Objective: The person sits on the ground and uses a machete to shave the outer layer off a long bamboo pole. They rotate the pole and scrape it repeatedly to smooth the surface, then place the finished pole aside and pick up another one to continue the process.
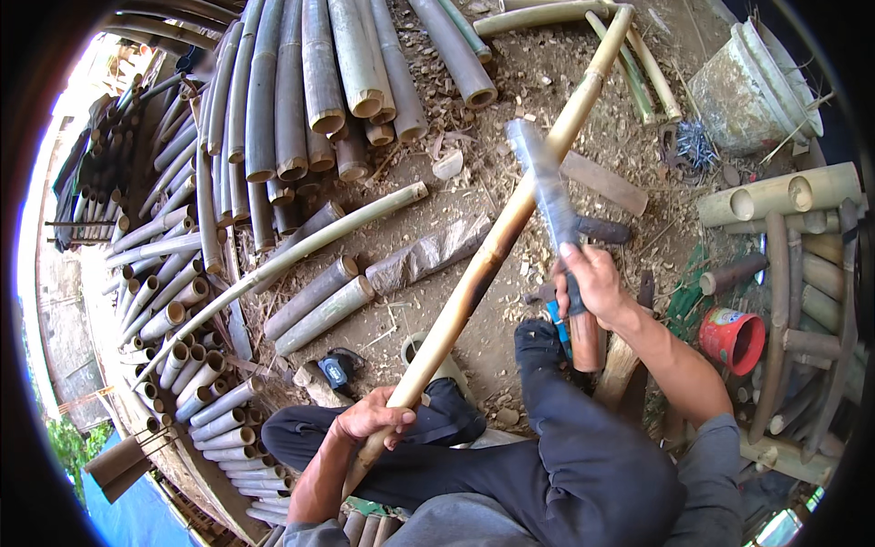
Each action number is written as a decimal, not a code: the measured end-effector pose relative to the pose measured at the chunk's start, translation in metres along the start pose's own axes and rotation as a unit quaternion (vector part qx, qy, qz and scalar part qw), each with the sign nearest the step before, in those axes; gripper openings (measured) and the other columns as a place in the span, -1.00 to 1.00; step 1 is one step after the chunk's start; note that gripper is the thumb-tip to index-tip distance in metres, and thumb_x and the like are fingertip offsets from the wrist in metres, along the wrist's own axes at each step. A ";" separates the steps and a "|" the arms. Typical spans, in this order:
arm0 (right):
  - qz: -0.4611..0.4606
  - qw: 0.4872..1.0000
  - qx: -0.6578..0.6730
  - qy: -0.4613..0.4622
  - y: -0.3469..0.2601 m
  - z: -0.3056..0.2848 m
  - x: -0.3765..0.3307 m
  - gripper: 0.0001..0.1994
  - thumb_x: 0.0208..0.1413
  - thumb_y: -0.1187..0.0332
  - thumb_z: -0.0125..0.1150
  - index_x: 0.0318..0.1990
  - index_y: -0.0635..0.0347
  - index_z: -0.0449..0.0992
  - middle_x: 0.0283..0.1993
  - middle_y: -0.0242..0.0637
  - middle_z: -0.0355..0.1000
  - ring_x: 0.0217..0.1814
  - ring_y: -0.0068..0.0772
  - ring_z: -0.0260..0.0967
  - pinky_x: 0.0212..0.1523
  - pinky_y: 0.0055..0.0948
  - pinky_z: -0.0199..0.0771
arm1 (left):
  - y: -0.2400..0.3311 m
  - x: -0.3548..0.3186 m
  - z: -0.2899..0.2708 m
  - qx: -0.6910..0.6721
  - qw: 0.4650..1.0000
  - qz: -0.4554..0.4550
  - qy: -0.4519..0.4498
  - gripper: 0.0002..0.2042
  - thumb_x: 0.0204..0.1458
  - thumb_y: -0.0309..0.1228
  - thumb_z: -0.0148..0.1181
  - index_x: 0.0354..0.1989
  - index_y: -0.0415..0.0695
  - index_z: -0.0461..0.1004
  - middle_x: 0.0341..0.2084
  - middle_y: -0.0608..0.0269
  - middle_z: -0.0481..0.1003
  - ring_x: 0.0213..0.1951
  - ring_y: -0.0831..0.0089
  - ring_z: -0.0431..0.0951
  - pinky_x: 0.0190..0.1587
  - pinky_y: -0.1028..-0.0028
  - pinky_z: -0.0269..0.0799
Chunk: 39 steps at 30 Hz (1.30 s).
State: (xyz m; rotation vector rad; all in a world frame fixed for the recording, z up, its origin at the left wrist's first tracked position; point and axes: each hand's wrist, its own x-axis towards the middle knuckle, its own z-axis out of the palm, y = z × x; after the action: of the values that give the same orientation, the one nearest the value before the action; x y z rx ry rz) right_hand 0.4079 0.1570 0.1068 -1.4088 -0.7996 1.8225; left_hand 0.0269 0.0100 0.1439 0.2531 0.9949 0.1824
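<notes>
My left hand [375,417] is wrapped round the lower part of a long bamboo pole [447,314]. The pole slants up and to the right across my lap, pale yellow with a dark scorched stretch near its middle. In my right hand [597,284] is a machete [544,178], its broad grey blade blurred by motion and pointing away from me. The blade overlaps the pole in the picture; whether it touches, I cannot tell. Below my fist shows a dark grip, with a brown wooden cylinder at its lower end.
Cut bamboo tubes [324,73] are stacked at the far left, more along the left side. Wood chips litter the dirt ground [497,360]. On the right are a red tub [732,341], a dirty white bucket [749,91] and a notched bamboo frame [775,199]. A blue-black tool [335,369] lies left.
</notes>
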 end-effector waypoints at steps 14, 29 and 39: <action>0.127 0.909 -0.255 -0.303 -0.007 0.022 -0.043 -0.59 0.38 0.17 -0.01 -0.39 0.36 0.48 -0.60 -0.29 0.42 -0.66 -0.54 0.40 -0.63 -0.47 0.45 | 0.006 0.008 -0.002 -0.010 0.999 0.023 -0.028 -0.59 -0.03 -0.16 0.38 -0.31 -0.28 0.39 -0.67 0.26 0.38 -0.67 0.49 0.41 -0.58 0.52 0.38; 0.055 0.988 -0.072 -0.126 -0.025 -0.028 0.006 -0.66 0.38 0.15 -0.02 -0.26 0.30 0.40 -0.49 -0.30 0.44 -0.59 -0.54 0.42 -0.55 -0.50 0.57 | -0.010 -0.020 -0.012 -0.013 1.000 0.002 -0.004 -0.30 0.18 0.18 0.01 0.00 -0.39 0.42 -0.40 0.09 0.50 -0.42 0.35 0.58 -0.41 0.43 0.56; 0.107 0.958 -0.204 -0.169 -0.008 0.008 -0.016 -0.61 0.36 0.07 0.01 -0.35 0.24 0.43 -0.53 -0.33 0.43 -0.60 -0.54 0.41 -0.60 -0.48 0.50 | 0.003 -0.019 0.002 0.085 0.991 0.091 0.056 -0.39 0.17 0.13 0.11 -0.07 -0.31 0.39 -0.49 0.18 0.42 -0.62 0.48 0.45 -0.58 0.52 0.41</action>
State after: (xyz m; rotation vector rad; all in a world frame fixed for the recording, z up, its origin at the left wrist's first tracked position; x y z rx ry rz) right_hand 0.4037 0.1483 0.1236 -1.4978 -1.3008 2.1932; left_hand 0.0181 0.0079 0.1611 0.4943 1.0999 0.2800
